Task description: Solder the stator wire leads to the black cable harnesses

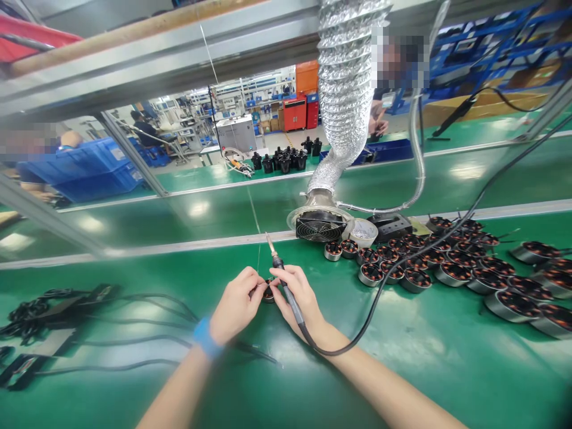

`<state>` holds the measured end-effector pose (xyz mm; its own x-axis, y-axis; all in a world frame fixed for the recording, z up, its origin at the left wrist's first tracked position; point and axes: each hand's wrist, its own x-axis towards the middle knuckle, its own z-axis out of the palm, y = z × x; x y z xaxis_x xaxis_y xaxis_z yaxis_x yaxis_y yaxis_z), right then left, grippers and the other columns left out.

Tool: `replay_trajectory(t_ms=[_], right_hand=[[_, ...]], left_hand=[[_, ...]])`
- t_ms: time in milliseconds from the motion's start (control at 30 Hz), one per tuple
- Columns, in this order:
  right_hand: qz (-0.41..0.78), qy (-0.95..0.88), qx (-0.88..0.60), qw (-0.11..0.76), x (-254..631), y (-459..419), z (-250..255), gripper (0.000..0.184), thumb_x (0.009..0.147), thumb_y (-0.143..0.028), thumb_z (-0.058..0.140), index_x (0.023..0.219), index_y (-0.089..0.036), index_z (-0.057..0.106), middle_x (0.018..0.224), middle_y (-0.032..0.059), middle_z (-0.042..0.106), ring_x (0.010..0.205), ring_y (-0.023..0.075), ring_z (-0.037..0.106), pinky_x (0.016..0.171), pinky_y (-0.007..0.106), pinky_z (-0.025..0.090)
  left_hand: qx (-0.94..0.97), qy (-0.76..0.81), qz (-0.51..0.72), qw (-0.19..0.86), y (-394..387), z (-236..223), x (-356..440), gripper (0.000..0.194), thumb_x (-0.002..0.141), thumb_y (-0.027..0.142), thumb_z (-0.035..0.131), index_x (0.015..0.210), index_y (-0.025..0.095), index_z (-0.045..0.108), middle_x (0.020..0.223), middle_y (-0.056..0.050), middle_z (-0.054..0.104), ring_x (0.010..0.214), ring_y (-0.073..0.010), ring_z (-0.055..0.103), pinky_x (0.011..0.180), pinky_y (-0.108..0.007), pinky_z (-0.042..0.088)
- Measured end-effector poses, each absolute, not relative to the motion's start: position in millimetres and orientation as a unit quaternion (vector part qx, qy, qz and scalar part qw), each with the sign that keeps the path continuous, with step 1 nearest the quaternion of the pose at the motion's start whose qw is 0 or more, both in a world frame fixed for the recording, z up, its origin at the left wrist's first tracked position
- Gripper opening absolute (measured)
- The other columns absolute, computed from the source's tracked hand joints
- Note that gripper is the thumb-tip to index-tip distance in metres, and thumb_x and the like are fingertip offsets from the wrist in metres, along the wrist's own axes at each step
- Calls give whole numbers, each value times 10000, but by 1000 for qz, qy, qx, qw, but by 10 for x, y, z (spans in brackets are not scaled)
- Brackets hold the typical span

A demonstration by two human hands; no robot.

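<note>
Between my two hands, a small motor stator (268,294) with dark windings sits low over the green bench, mostly covered by fingers. My left hand (236,305), with a blue band at the wrist, is closed in a pinch at its left side; the exact grip is partly hidden. My right hand (308,304) carries a soldering iron (292,304) in the crook of the thumb, the tip pointing up and away. Its fingertips also meet at the stator's right side. A thin solder wire (258,256) hangs down towards my left fingertips.
Many motor stators (415,279) in metal rings stand on the right. A fume fan (320,226) on a foil duct and a tape roll (363,231) sit ahead. Black cabled parts (58,313) lie left. The iron's cord (379,286) crosses my right forearm. Co-workers are beyond the bench.
</note>
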<state>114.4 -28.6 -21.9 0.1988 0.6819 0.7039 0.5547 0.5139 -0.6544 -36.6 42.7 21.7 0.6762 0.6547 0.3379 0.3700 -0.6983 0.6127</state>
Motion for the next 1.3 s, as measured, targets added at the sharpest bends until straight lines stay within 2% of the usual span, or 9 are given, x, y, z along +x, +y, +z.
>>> replay_trajectory(t_ms=[100,400,633,800,967,1133,1300], right_hand=[[33,-645,-493,583,1151,-280,-235,465,928,-71,486,1339,-289,486,1122,80,522,950,159,643,866,305,569],[30,-651,-493,577,1161,-239,-336,496,932,-74,465,1375,-296,460,1116,72,507,900,141,644,833,281,578],[21,-663,-498,559,1161,-226,-428,523,935,-76,434,1403,-310,438,1157,80,532,1014,183,623,877,329,569],[42,-641,-500,581,1196,-244,-353,468,956,-90,445,1373,-300,467,1154,85,526,985,170,629,865,309,557],[39,-580,-524,623,1268,-311,-196,324,962,-139,499,1255,-262,559,1072,64,596,945,160,638,856,296,531],[54,-515,-541,663,1305,-419,-98,120,947,-200,545,1025,-226,632,940,20,693,852,149,671,790,261,525],[68,-503,-531,678,1315,-473,-81,133,941,-217,521,867,-217,632,770,-10,680,708,136,657,674,243,510]], left_hand=[[874,301,269,270,417,235,-352,207,944,225,501,782,188,625,810,-30,557,740,-151,545,697,-265,423],[867,299,226,330,509,261,-407,184,935,259,561,781,193,637,824,-13,586,743,-138,558,698,-249,424],[862,276,278,321,461,200,-332,210,971,243,491,821,186,626,879,-39,577,830,-157,558,769,-272,442],[849,283,311,320,462,130,-283,201,967,243,492,802,184,592,946,-60,605,910,-175,574,835,-293,453],[826,325,295,355,468,49,-289,187,969,275,489,894,188,637,971,-58,692,916,-182,627,843,-297,469],[806,346,306,370,452,17,-287,202,960,301,506,895,183,656,960,-57,706,898,-183,641,823,-289,481],[796,356,315,375,450,27,-271,208,949,297,519,862,177,665,924,-59,708,870,-186,643,800,-288,485]])
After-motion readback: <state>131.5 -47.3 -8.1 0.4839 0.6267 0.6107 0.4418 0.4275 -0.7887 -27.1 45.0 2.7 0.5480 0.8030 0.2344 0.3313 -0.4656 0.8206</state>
